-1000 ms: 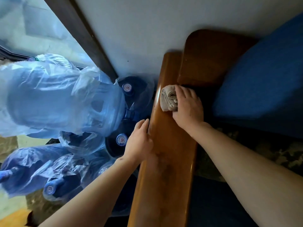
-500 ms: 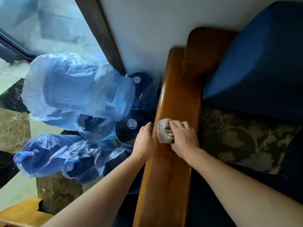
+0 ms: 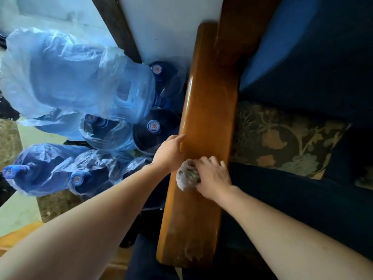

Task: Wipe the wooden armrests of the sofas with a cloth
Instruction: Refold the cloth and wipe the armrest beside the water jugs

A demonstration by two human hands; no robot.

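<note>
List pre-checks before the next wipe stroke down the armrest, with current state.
1. Cloth gripped: ok, right hand is closed over the bunched cloth.
2. Cloth on wood: ok, it presses on the armrest top.
3. Left hand out of the stroke's way: ok, it rests on the armrest's outer edge, beside the cloth.
4. Near end needs wiping: ok, dull smudges show toward the near end.
5. Path to near end free: ok, nothing lies on the wood there.
6. Water jugs clear of the elbow: cannot tell, they sit close beside the armrest.
</note>
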